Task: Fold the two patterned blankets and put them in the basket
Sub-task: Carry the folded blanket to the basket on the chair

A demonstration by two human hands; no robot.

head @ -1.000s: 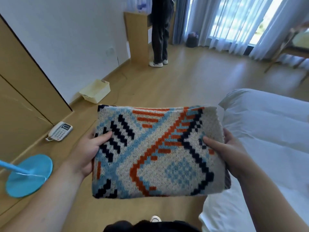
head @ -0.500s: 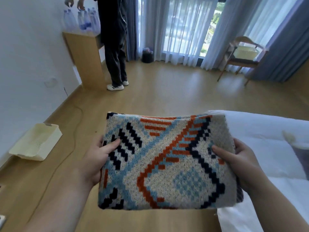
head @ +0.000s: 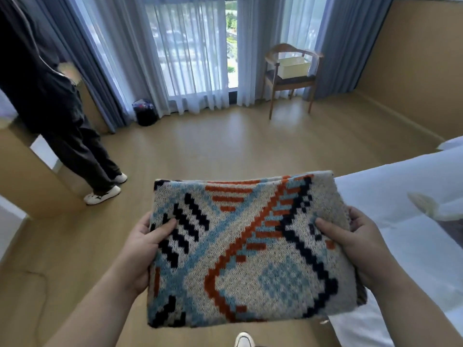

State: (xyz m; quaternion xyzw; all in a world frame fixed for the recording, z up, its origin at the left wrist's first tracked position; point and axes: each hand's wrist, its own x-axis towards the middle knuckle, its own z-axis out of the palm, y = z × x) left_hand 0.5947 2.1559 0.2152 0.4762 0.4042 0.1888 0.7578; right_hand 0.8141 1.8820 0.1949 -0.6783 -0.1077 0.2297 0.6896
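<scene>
The folded blanket is held flat in the air above the wooden floor, just beside the white bed. The left hand has its grip closed on the blanket's left edge, thumb on top. The right hand grips the right edge the same way. Far beyond the blanket, the basket stands on a chair near the window curtains.
</scene>
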